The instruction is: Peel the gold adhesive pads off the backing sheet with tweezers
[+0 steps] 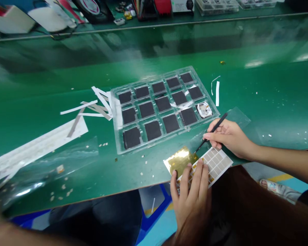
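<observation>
My left hand (191,191) lies with its fingers flat on a white sticker sheet (215,162) at the table's near edge, pinning it down. Part of the sheet is gold foil (181,159); the rest shows a grid of squares. My right hand (228,136) pinches black tweezers (212,131) like a pen, their tip touching the sheet at the edge of the gold foil. Just beyond stands a clear plastic tray (115,114) with several dark square parts in its pockets and one white framed part (204,109) at its right end.
White paper strips (97,104) lie left of the tray, two more strips (217,93) to its right. A long white sheet (36,145) and clear film (48,167) cover the left near side. Boxes and gear line the far shelf. The green table edge (97,200) runs close to me.
</observation>
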The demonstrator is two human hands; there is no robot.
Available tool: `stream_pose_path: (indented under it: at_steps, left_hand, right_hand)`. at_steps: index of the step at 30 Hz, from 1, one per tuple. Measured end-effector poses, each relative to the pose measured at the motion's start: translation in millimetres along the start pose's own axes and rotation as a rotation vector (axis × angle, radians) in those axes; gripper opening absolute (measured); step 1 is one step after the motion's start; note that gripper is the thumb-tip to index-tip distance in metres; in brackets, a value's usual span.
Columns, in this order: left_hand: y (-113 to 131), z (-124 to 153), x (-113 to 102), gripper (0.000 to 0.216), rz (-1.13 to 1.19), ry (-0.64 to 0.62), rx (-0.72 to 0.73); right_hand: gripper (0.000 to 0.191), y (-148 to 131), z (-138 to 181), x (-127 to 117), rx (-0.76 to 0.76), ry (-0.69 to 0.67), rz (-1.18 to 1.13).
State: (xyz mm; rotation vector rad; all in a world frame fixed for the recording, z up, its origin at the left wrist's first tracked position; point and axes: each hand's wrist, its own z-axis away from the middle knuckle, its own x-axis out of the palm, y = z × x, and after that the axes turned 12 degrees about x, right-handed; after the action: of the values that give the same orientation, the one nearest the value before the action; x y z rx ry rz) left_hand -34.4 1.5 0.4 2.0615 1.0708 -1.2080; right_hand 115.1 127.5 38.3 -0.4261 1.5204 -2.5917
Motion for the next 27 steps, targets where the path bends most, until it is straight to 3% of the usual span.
stream_pose_path:
  at_steps: [3,9,27]
  left_hand:
    - [-1,0,-2,0.042,-0.047,-0.040,0.025]
    - [1,0,-2,0.041,-0.028,-0.024,-0.007]
    - [6,0,2,0.039,-0.010,0.016,-0.094]
  right_hand:
    - [0.029,-7,1,-6,0.004,-0.020,-0.050]
    - [0.036,-15,7,-20,0.056,-0.019,0.136]
    - [0.031,-10,4,-20,0.034,-0.013,0.211]
